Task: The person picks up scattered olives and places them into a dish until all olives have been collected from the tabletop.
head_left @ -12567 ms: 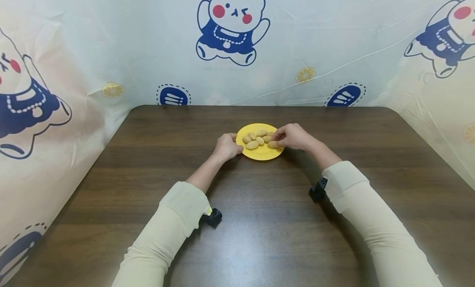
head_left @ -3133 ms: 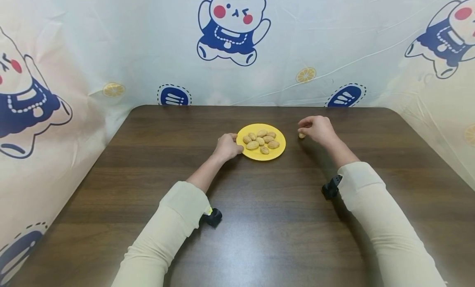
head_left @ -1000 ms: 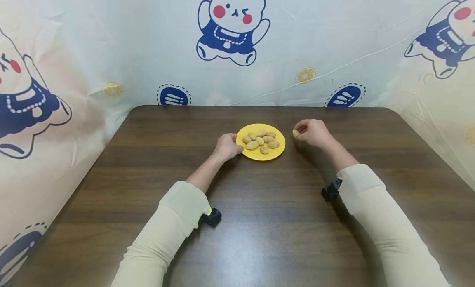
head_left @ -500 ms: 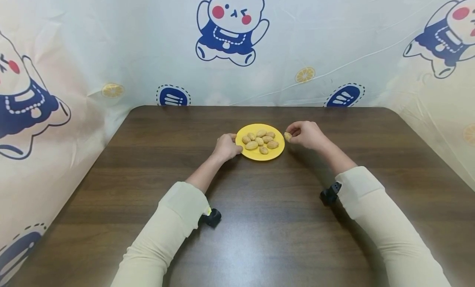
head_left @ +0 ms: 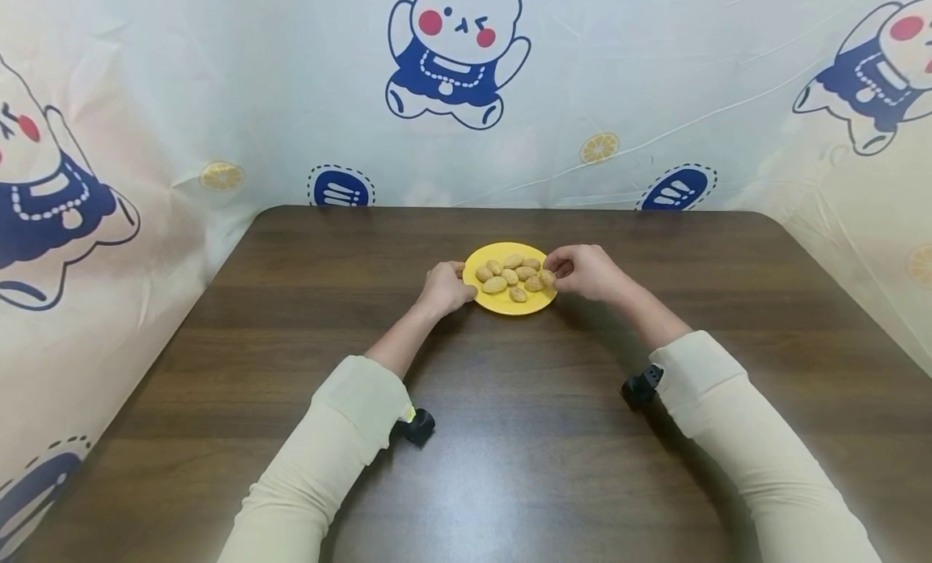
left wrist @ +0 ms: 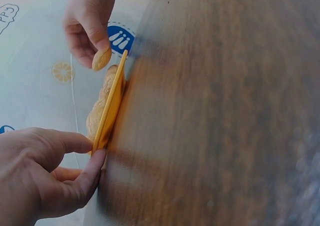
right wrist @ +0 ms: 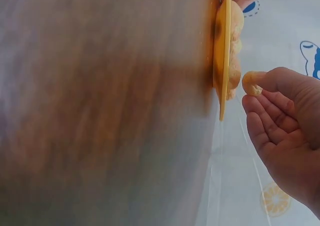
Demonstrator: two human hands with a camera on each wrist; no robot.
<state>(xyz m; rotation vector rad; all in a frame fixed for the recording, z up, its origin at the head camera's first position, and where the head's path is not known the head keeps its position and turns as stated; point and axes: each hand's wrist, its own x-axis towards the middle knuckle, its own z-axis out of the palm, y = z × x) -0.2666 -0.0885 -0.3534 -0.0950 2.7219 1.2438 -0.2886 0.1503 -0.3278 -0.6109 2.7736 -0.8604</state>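
Observation:
A round yellow plate bears several tan, lumpy peanuts in their shells. My left hand pinches the plate's left rim; in the left wrist view the thumb and a finger lie on its two faces. Over the plate's right edge, my right hand holds one peanut between thumb and fingertips. The left wrist view shows this held peanut a little above the plate's surface, apart from the others.
The dark brown wooden table reaches well beyond the plate on all sides. Behind it hangs a pale curtain printed with cartoon figures. A small black camera sits at the left wrist, another black camera at the right.
My right hand has carried the peanut leftward from the table right of the plate to above its right edge. The left hand stays on the rim, and the plate has not moved.

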